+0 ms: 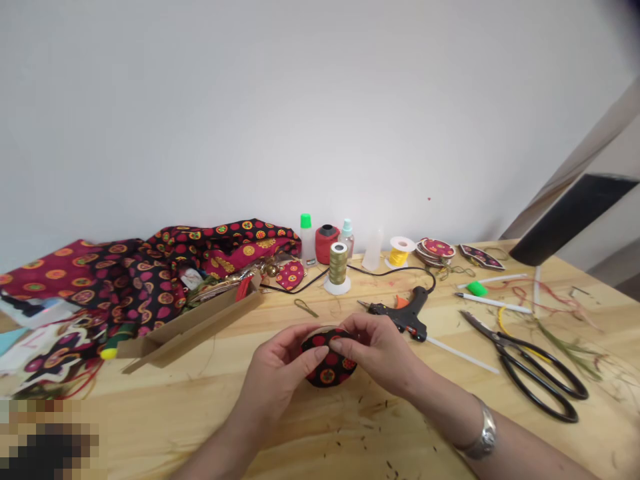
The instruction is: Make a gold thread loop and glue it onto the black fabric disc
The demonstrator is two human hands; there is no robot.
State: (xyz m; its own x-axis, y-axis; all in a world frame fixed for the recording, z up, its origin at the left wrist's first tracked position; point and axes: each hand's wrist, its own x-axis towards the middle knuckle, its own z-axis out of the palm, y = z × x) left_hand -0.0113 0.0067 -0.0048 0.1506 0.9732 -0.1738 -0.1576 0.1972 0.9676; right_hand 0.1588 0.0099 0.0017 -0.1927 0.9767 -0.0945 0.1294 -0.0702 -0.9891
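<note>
Between my two hands is a round, fabric-covered disc, black with red and orange circle motifs and a pale rim at its far edge. My left hand grips its left side, thumb lying on the cloth. From the right, my right hand pinches the upper edge, its thumb tip close to the left one. Fingers behind the disc are hidden. Just beyond my right hand lies a black glue gun with a white glue stick at its back. A silver cuff circles my right wrist.
Large black scissors lie at right. Behind stand an olive thread spool, a red spool, a green-capped bottle and a yellow cord spool. Patterned fabric and a cardboard box occupy the left. A black cable crosses the back.
</note>
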